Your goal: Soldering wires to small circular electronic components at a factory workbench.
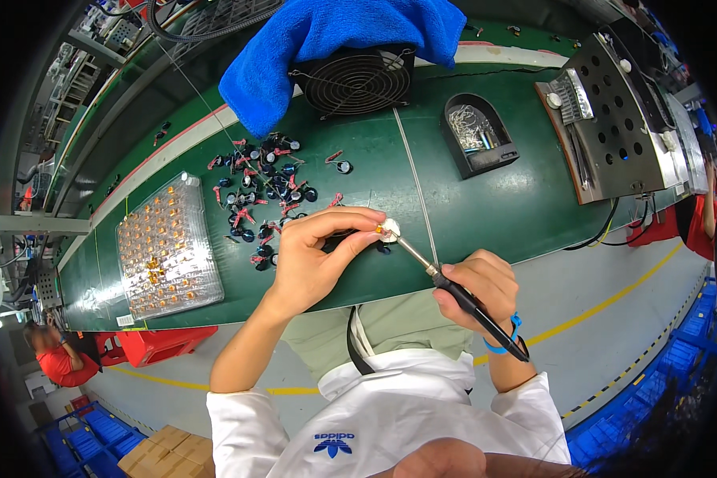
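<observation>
My left hand (315, 255) pinches a small dark component with an orange part (378, 232) between thumb and forefinger above the green bench (486, 207). My right hand (478, 291) grips a black-handled soldering iron (454, 288) like a pen. Its metal tip meets the small component at my left fingertips, where a white puff shows. A pile of small black and red components (263, 187) lies just beyond my left hand.
A clear tray of orange parts (167, 247) sits left. A black fan (358, 80) under a blue towel (334, 40) stands at the back, a black holder with metal wool (478, 135) and a perforated metal box (613, 119) to the right. A person in red (56, 358) crouches lower left.
</observation>
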Motion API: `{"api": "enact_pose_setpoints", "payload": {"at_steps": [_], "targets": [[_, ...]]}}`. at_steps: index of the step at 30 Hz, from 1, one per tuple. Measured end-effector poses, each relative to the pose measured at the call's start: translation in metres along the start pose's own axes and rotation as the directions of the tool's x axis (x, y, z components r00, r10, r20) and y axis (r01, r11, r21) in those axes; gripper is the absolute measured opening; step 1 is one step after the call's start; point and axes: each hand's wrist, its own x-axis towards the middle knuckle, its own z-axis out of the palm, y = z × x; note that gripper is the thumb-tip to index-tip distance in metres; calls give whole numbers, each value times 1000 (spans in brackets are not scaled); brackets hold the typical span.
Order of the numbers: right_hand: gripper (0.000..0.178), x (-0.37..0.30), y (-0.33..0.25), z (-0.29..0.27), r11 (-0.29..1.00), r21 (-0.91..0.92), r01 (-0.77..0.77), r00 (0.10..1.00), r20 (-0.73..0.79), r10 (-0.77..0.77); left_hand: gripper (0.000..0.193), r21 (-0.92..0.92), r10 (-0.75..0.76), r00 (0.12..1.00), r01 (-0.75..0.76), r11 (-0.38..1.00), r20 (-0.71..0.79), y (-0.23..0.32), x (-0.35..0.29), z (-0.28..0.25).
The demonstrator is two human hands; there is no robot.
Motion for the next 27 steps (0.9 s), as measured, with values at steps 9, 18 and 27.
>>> {"api": "enact_pose_setpoints", "payload": {"at_steps": [9,18,27], "targets": [[27,-1,-1,-5,999,13,-42,999,-12,42,14,9,10,1000,-10,1000,5,0,0,0],[27,-1,2,-5,999,37,-7,1000,17,6,12,-20,-9,999,8,1000,-41,0,-1,2],[27,1,1,-5,999,35,-4,1000,29,3,12,0,7,999,-7,1000,-44,0,0,3]]}}
